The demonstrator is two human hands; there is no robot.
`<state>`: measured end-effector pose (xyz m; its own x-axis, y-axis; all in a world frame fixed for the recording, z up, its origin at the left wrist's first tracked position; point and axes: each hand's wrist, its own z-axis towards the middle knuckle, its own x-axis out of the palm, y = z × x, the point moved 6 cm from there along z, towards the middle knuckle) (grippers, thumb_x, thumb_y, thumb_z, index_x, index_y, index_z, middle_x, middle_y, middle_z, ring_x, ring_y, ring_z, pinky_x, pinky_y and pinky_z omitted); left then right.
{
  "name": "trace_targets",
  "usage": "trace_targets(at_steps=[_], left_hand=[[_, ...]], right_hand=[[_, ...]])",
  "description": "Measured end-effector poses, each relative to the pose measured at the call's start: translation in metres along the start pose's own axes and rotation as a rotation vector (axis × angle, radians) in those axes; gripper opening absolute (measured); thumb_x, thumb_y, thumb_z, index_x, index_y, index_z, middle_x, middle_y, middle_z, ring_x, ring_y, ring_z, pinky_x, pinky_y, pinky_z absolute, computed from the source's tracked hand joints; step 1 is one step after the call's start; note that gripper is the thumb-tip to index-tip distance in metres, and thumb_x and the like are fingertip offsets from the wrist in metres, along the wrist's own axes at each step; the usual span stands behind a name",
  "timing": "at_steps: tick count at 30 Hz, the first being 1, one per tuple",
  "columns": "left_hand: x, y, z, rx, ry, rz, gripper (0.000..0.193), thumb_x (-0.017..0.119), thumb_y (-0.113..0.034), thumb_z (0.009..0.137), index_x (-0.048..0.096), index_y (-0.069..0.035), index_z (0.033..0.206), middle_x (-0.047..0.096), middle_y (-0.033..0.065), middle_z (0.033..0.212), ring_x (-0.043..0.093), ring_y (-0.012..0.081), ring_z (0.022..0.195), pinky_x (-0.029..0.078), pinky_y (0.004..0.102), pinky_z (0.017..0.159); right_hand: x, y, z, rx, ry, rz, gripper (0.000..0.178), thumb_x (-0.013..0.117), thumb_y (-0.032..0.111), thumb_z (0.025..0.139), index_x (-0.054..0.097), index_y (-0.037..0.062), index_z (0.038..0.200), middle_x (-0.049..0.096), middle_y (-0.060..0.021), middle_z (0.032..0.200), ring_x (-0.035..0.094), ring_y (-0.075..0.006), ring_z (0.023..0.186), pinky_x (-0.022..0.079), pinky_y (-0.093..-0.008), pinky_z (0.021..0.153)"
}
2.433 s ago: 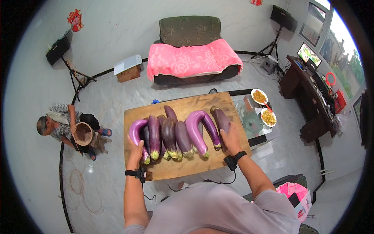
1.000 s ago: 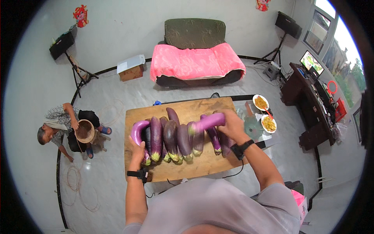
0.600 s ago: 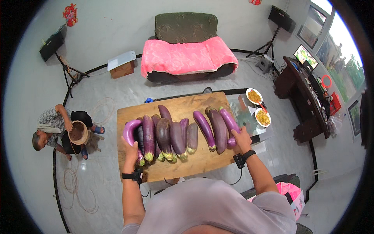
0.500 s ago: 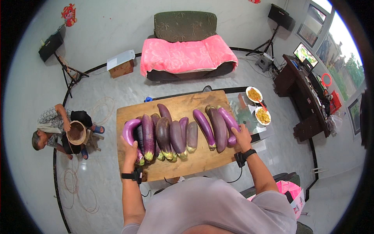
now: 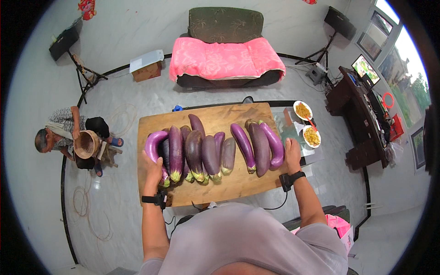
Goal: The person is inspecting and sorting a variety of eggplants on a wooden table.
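Note:
Several purple eggplants lie side by side on a wooden board (image 5: 206,192), in a larger left group and a right group of three. My left hand (image 5: 151,168) is closed around the side of the bright, curved leftmost eggplant (image 5: 152,145), thumb on top. My right hand (image 5: 293,156) is at the board's right edge, apart from the slim curved eggplant (image 5: 273,143) nearest to it; its fingers point away from me and nothing shows in them. Between the groups, a short pale eggplant (image 5: 228,156) faces a darker slim eggplant (image 5: 242,144) across a gap of bare wood.
Two bowls of food (image 5: 303,110) stand on the glass tabletop right of the board. A person (image 5: 62,126) sits at the left, holding a round basket (image 5: 86,144). Beyond are a pink-covered sofa (image 5: 229,59) and a dark desk (image 5: 350,105). Cables hang from my wrist straps.
My right hand has let go of the rightmost eggplant and moved right to the board's edge. My left hand stays on the leftmost eggplant. The whole view has shifted slightly.

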<state>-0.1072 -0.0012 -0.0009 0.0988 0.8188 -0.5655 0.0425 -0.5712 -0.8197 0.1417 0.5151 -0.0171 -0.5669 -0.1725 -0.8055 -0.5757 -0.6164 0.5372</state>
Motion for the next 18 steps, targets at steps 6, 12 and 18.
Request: trace_targets(at_steps=[6,12,18], left_hand=[[-0.006,0.005,0.000,-0.038,0.011,0.015,0.079,0.061,-0.011,0.088,0.012,0.003,0.149,0.022,0.0256,0.152,0.022,0.0359,0.141,0.018,0.0382,0.117],[0.002,0.012,0.005,0.046,0.043,-0.012,0.082,0.061,-0.015,0.089,0.008,0.006,0.149,0.016,0.0266,0.154,0.017,0.0358,0.143,0.015,0.0380,0.118],[0.002,0.024,0.004,-0.001,0.002,0.047,0.082,0.062,-0.016,0.089,0.010,0.007,0.148,0.017,0.0269,0.153,0.019,0.0366,0.143,0.017,0.0391,0.117]], right_hand=[[0.009,0.158,-0.033,-0.438,0.134,0.151,0.037,0.060,0.027,0.088,0.055,0.0034,0.116,0.061,-0.0200,0.105,0.060,-0.0387,0.093,0.049,-0.0444,0.082],[0.091,0.167,-0.040,-0.241,0.439,-0.252,0.053,0.064,0.022,0.081,0.040,0.0049,0.126,0.060,-0.0235,0.107,0.065,-0.0411,0.089,0.053,-0.0477,0.074],[0.073,0.184,-0.032,-0.177,0.462,-0.232,0.059,0.071,0.030,0.073,0.044,0.0025,0.118,0.065,-0.0220,0.098,0.065,-0.0386,0.089,0.053,-0.0467,0.076]])
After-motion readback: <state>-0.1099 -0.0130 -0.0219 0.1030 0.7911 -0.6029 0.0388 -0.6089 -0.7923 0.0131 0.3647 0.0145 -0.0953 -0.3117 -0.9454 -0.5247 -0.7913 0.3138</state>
